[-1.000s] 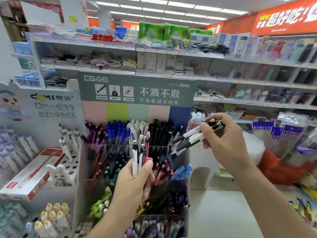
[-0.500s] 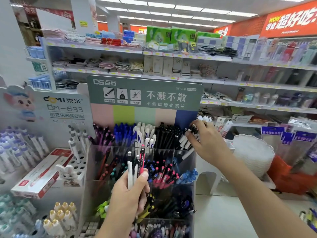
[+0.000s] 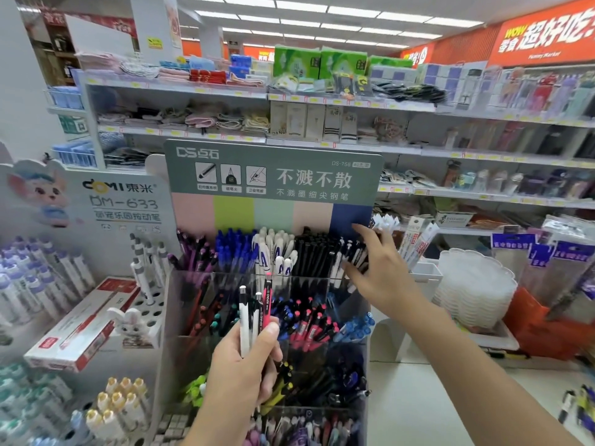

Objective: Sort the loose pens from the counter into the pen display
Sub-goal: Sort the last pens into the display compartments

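Boxed pens (image 3: 87, 320) left, stacked trays (image 3: 473, 284) right

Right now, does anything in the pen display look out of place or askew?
Nothing damaged or spilled. The black-and-white pens under the right hand lean unevenly in the top-right slot, not yet settled.

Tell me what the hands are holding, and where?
Left hand grips white and pink plastic pens by their lower ends. Right hand rests on black-and-white pens; grip unclear.
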